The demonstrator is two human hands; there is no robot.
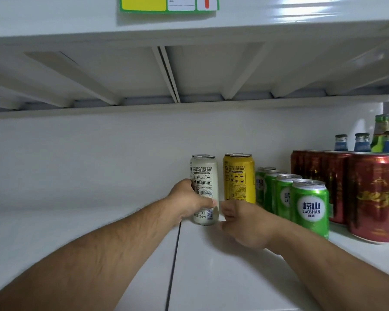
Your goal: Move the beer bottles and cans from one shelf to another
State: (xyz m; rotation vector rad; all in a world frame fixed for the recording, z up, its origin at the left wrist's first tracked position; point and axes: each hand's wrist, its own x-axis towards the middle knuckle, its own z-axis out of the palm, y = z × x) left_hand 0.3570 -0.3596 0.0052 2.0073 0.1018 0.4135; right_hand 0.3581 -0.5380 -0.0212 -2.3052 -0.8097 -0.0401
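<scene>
Two bare forearms reach forward over the white shelf [126, 232]. Left hand [189, 200] grips the front white can [205, 189], which stands upright on the shelf with its long axis vertical, another white can close behind. Right hand [245, 223] hovers just beside it, fingers loosely curled, holding nothing. Yellow cans [239, 178], green cans [310, 207], red cans [371, 196] and bottles [362, 142] stand rightward; bare shelf lies leftward, beneath an upper shelf [189, 70].

White shelf [121, 232] (cans [310, 207], bottles [362, 142])
</scene>
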